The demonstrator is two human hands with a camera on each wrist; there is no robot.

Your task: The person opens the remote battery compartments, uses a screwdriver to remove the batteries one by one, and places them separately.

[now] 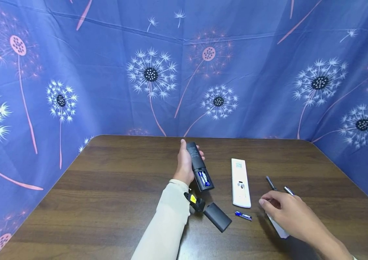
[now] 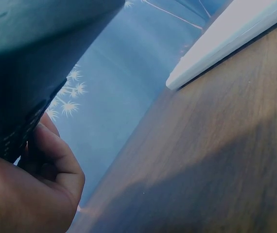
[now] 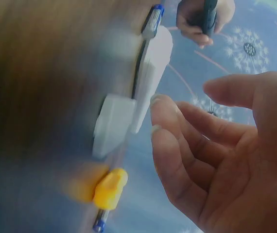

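My left hand [image 1: 184, 165] grips a black remote control [image 1: 195, 157], its back turned up and its battery compartment uncovered. Blue-and-silver batteries [image 1: 204, 178] lie inside that compartment. In the left wrist view, curled fingers [image 2: 56, 150] wrap behind the dark remote body [image 2: 26, 73]. Over the table's right side hovers my right hand [image 1: 289, 213], its fingers loosely bent. The right wrist view shows a gap between its thumb and fingertips [image 3: 163, 114], with nothing held. A loose battery [image 1: 243, 216] lies to its left. Beside that is the black battery cover [image 1: 217, 217].
A long white box [image 1: 240, 183] lies between the hands. A dark slim rod [image 1: 271, 183] and a silver-tipped one [image 1: 289, 190] lie beyond the right hand, which partly hides a white object [image 1: 279, 227]. A yellow object [image 3: 110, 189] appears blurred. Patterned blue cloth [image 1: 106, 72] hangs behind.
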